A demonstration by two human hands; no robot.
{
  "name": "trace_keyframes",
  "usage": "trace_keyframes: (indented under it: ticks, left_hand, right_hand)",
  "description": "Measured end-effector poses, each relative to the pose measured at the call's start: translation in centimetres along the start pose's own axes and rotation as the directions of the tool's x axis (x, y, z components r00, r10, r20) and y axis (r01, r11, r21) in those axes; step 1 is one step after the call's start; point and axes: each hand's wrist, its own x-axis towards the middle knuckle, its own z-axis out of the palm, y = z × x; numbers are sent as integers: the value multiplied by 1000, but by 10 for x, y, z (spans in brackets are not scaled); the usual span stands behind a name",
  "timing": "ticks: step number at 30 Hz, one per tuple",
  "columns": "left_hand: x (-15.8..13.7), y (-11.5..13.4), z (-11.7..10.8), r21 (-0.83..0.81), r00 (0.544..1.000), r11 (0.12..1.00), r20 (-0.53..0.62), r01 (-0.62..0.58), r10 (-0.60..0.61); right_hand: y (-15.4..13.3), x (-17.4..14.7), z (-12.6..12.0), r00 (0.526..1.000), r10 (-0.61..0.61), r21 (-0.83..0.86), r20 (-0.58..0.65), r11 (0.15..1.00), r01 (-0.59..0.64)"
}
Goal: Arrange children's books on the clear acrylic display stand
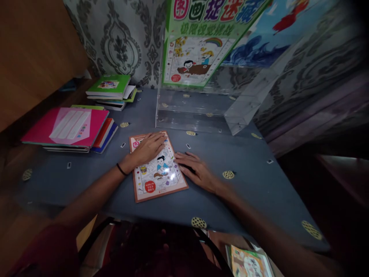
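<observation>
A thin picture book [161, 181] with an orange border and a drawn figure on its cover lies shut on the blue-grey tabletop in front of me. Across its upper part rests my left hand [148, 148], palm down with the fingers stretched out, covering some of the title. My right hand [196, 167] lies at the book's right edge, its fingers extended and the tips touching the cover's side. Neither hand grips anything.
Left of the book stand a stack topped by a pink folder [43, 127] and a pile with a green book [108, 84]. A clear acrylic stand [190, 119] at the back holds a green picture book [198, 50]. Another book [249, 263] shows below the table's front edge.
</observation>
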Motion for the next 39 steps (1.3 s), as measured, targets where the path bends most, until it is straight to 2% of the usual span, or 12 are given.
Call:
trace_keyframes:
  ticks: [6, 11, 15, 19, 21, 24, 27, 30, 35, 39]
  left_hand:
    - [-2, 1, -1, 22, 1000, 1000, -14, -5, 6]
    - [-2, 0, 0, 25, 1000, 1000, -9, -13, 13]
    - [-2, 1, 1, 25, 1000, 1000, -1, 2, -2]
    - [-2, 2, 1, 35, 1000, 999, 6, 5, -5]
    - [-2, 2, 1, 44, 1000, 999, 4, 2, -2]
    - [-2, 1, 2, 43, 1000, 999, -6, 2, -2]
    - [-2, 0, 2, 38, 1000, 999, -10, -5, 6]
    - [-3, 0, 1, 40, 1000, 999, 4, -14, 14]
    - [-3, -1, 1, 36, 999, 999, -3, -31, 32]
    - [-3, 0, 0, 45, 999, 998, -3, -46, 46]
  right_hand:
    - [-9, -9, 5, 999, -16, -49, -43, 999, 13]
    - [-24, -35, 12, 995, -17, -72, -94, 997, 10]
    - [-42, -53, 14, 993, -22, -134, -112, 991, 7]
    - [-72, -47, 29, 987, -93, -155, -128, 985, 73]
    - [-90, -36, 43, 980, -185, -115, -79, 978, 175]
    - [-112, -19, 66, 939, -329, -46, 96, 941, 334]
    - [-119, -11, 76, 918, -348, -5, 188, 935, 355]
    - [-114, -17, 69, 944, -287, 39, 164, 958, 284]
    - [-95, -40, 43, 970, -203, 72, 132, 978, 195]
    - [-74, -57, 24, 988, -151, 112, 33, 983, 146]
